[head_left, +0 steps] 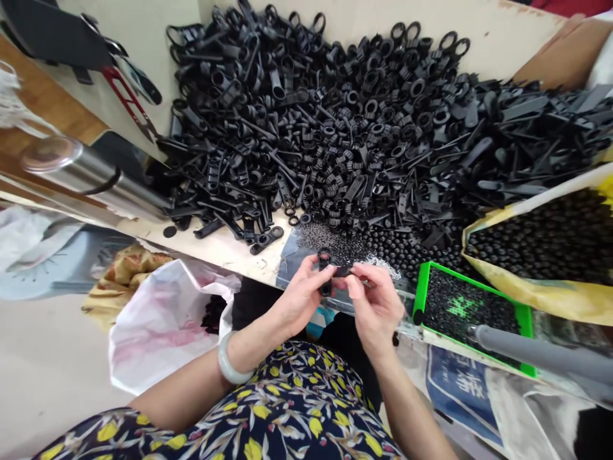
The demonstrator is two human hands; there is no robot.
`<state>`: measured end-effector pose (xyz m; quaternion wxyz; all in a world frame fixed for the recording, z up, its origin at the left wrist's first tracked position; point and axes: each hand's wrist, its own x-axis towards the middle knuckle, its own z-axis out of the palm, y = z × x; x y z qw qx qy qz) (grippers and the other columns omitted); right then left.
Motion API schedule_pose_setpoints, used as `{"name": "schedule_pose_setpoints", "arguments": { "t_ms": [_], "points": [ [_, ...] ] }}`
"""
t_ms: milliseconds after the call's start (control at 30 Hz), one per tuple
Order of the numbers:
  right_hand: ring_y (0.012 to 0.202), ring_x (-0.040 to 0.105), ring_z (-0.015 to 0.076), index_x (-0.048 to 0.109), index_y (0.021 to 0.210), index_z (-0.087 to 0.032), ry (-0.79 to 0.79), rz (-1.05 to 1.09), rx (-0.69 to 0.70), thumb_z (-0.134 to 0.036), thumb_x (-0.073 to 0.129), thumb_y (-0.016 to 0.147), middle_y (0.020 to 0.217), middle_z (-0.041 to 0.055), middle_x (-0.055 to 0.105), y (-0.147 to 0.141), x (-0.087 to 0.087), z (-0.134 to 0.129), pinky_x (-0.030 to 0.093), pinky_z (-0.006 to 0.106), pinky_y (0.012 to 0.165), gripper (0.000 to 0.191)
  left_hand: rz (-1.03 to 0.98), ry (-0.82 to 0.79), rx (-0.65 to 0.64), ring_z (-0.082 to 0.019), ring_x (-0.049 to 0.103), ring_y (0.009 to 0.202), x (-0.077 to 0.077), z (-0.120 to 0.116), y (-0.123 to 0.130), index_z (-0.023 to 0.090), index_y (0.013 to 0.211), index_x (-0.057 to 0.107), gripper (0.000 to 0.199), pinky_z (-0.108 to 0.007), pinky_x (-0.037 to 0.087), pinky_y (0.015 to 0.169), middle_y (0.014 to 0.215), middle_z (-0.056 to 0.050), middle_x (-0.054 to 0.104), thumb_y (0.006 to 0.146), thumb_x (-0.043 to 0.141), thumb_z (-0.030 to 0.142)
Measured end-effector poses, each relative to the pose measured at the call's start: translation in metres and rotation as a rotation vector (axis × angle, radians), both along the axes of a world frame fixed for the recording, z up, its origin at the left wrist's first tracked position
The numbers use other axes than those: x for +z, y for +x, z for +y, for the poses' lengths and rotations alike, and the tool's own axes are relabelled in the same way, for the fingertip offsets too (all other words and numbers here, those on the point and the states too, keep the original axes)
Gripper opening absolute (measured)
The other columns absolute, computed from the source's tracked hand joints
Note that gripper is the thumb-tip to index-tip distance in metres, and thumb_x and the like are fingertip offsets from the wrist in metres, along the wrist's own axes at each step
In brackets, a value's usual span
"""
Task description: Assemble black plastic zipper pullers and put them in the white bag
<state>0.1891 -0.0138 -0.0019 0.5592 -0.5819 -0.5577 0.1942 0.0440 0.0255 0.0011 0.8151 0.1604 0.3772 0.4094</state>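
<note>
My left hand (306, 287) grips a black plastic part (324, 260) with a ring at its top, held upright over the table's front edge. My right hand (376, 303) pinches the end of a dark flat piece (341, 271) that reaches across to the ringed part. Whether the two pieces are joined cannot be made out. Just beyond my hands lie small metal bits (318, 237), a little heap of silvery springs (383, 265) and many black balls (395, 249). A large pile of black plastic parts (335, 121) rises behind them.
At the right stand a green tray (421, 294) of small dark pieces, a grey cylindrical handle (527, 345) and a yellow-edged bag (531, 294) of black balls. On the left are a steel flask (96, 176), red-handled scissors (125, 99) and a white bag (153, 326). Another person's arm (560, 57) rests at upper right.
</note>
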Motion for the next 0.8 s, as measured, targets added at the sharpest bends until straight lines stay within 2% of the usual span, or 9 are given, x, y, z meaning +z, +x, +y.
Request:
{"name": "schedule_pose_setpoints", "arguments": {
  "t_ms": [100, 200, 333, 533, 633, 800],
  "points": [
    [0.089, 0.071, 0.0182, 0.068, 0.133, -0.029, -0.002, -0.124, 0.094, -0.017, 0.063, 0.098, 0.105, 0.0063, 0.071, 0.000, -0.012, -0.007, 0.064, 0.031, 0.075, 0.038, 0.067, 0.061, 0.084, -0.012, 0.065, 0.084, 0.000, 0.001, -0.001, 0.023, 0.116, 0.054, 0.048, -0.025, 0.049, 0.081, 0.099, 0.001, 0.070, 0.080, 0.084, 0.021],
    [0.087, 0.072, 0.0171, 0.071, 0.130, -0.030, 0.021, -0.374, 0.237, -0.012, 0.063, 0.097, 0.102, 0.0059, 0.073, 0.014, -0.014, -0.011, 0.063, 0.029, 0.077, 0.039, 0.160, 0.131, 0.118, -0.011, 0.062, 0.083, -0.001, 0.002, -0.006, 0.023, 0.117, 0.054, 0.050, -0.024, 0.049, 0.078, 0.097, 0.003, 0.067, 0.078, 0.085, 0.019],
    [0.095, 0.077, 0.0188, 0.071, 0.131, -0.029, 0.044, -0.458, 0.321, -0.013, 0.064, 0.098, 0.112, 0.0070, 0.077, 0.023, -0.012, -0.016, 0.066, 0.030, 0.084, 0.037, 0.174, 0.107, 0.096, -0.013, 0.061, 0.083, -0.002, 0.000, -0.008, 0.023, 0.116, 0.055, 0.049, -0.025, 0.048, 0.076, 0.097, 0.002, 0.066, 0.077, 0.085, 0.022],
    [0.084, 0.079, 0.0176, 0.072, 0.129, -0.027, 0.104, -0.457, 0.266, -0.010, 0.069, 0.095, 0.103, 0.0058, 0.081, 0.016, -0.011, -0.025, 0.067, 0.027, 0.077, 0.038, 0.120, 0.084, 0.089, -0.018, 0.064, 0.100, -0.001, -0.008, -0.002, 0.022, 0.111, 0.058, 0.036, -0.030, 0.048, 0.090, 0.107, -0.003, 0.070, 0.087, 0.079, 0.038],
    [0.089, 0.080, 0.0188, 0.071, 0.131, -0.027, 0.122, -0.433, 0.267, -0.007, 0.070, 0.093, 0.106, 0.0062, 0.081, 0.010, -0.016, -0.027, 0.067, 0.028, 0.078, 0.043, 0.073, 0.081, 0.031, -0.017, 0.064, 0.096, 0.000, -0.012, -0.001, 0.022, 0.114, 0.058, 0.032, -0.030, 0.049, 0.086, 0.110, -0.005, 0.070, 0.093, 0.072, 0.042],
    [0.098, 0.080, 0.0212, 0.066, 0.140, -0.028, 0.145, -0.422, 0.252, -0.005, 0.069, 0.093, 0.113, 0.0075, 0.080, 0.001, -0.026, -0.027, 0.068, 0.032, 0.086, 0.052, 0.056, 0.084, 0.016, -0.015, 0.062, 0.092, 0.006, -0.016, 0.000, 0.022, 0.111, 0.058, 0.026, -0.027, 0.048, 0.082, 0.106, -0.004, 0.068, 0.093, 0.072, 0.034]
  ]
}}
